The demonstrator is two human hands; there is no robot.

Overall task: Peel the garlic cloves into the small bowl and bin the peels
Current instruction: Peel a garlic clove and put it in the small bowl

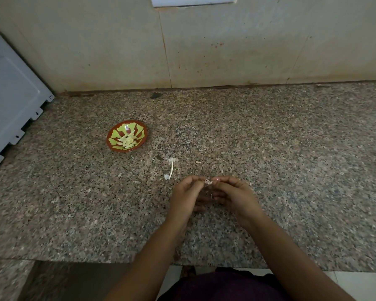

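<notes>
Both hands meet over the middle of the counter [269, 137], toward its front edge. The left hand [187, 196] and the right hand [234, 196] each pinch the same garlic clove [208, 182] at the fingertips, with the other fingers curled under. The clove is held just above the counter and looks partly skinned. It is too small to tell which way its long axis runs.

The small bowl [109, 137] stands well apart from the hands, toward the back and to the left, about midway between the front and back edges. It already holds a heap of peeled cloves [128, 139]. The left hand is the nearer one, so dropping the clove in probably means a diagonal reach away from the body with that hand.

That path looks open. The only thing near it is a bare garlic stalk [171, 169] with a scrap of skin at each end, lying just beyond the left hand with its length running front to back. A single flake of peel [199, 162] lies just right of it.

A grey appliance [11, 101] fills the back-left corner, clear of the bowl. The tiled wall [226, 51] closes off the back edge. No bin is in view, so where the peels should go cannot be judged from here.
</notes>
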